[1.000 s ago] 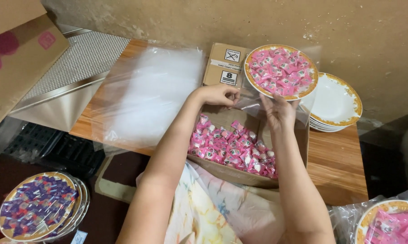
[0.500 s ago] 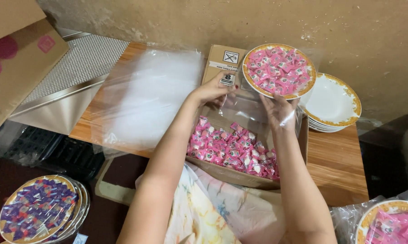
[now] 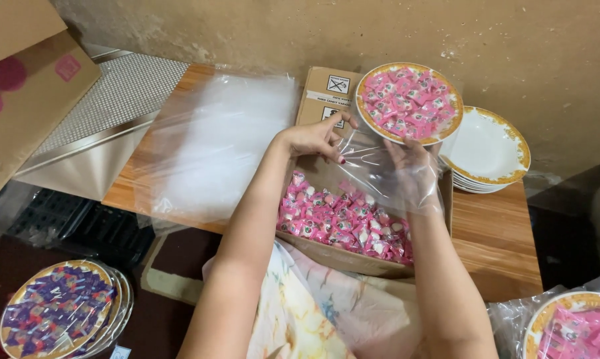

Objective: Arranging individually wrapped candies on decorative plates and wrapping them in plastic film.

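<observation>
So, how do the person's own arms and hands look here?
Both arms are bare, with no sleeves, watch or bracelet in view. The left hand has dark red polish on its nails. The right hand shows through a clear plastic film, so its nails are hard to tell. No gloves are worn.

Three filled plates (image 3: 408,103), two hands (image 3: 316,138).

Right hand (image 3: 413,169) veiled behind plastic film (image 3: 379,166)
</observation>
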